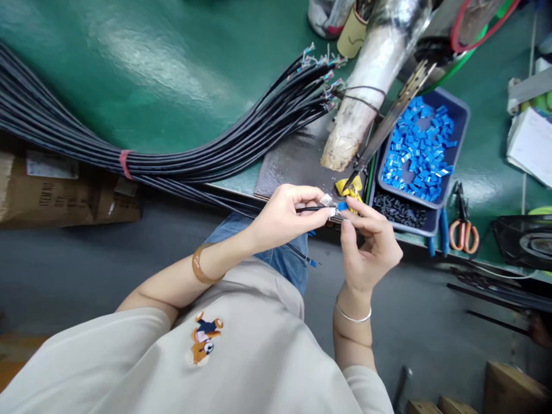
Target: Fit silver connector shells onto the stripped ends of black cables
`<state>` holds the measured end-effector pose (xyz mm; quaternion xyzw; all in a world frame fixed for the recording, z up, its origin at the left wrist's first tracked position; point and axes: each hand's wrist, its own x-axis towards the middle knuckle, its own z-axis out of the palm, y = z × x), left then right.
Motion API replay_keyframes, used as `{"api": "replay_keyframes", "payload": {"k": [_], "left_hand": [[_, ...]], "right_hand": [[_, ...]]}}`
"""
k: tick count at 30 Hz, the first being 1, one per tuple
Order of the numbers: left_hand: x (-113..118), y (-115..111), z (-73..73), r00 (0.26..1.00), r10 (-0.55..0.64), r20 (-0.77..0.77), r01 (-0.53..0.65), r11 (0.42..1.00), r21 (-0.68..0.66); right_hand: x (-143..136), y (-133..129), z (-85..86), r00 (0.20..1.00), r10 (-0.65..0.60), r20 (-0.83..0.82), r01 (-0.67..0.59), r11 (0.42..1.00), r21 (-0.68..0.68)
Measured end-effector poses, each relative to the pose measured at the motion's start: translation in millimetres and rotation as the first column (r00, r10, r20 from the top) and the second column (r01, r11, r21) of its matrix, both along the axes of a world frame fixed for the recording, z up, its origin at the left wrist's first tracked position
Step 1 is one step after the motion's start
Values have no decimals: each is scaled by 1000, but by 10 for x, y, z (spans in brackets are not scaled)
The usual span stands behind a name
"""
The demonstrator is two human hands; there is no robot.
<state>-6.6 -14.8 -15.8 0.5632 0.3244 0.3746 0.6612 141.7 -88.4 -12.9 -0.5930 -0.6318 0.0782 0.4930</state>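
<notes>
My left hand (284, 219) is closed round a black cable (307, 209), pinching it close to its end between thumb and fingers. White material shows at the left fingertips. Right at the cable's end is a small blue connector (342, 206), pinched in the fingertips of my right hand (370, 247). Thin wires show between the two hands; how they sit in the connector is too small to tell. Behind the hands lies a yellow object (349, 187) at the table edge. Another cable with a blue end (311, 263) hangs over my lap.
A bundle of black cables (181, 164) with stripped ends lies across the green table (164, 75). At the right stand a bin of blue connectors (420, 149) and a bin of black parts (399, 211). Orange-handled scissors (463, 236) lie beside them. A wrapped post (362, 103) leans over the work spot.
</notes>
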Motion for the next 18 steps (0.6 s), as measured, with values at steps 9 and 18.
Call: {"api": "replay_keyframes", "payload": {"k": [9, 18], "left_hand": [[37, 39, 33, 994, 81, -80, -74, 994, 79], [112, 45, -4, 991, 128, -38, -125, 990, 70]], "right_hand": [[-38, 83, 19, 989, -71, -133, 63, 996, -64], [-35, 134, -22, 993, -91, 74, 86, 994, 70]]}}
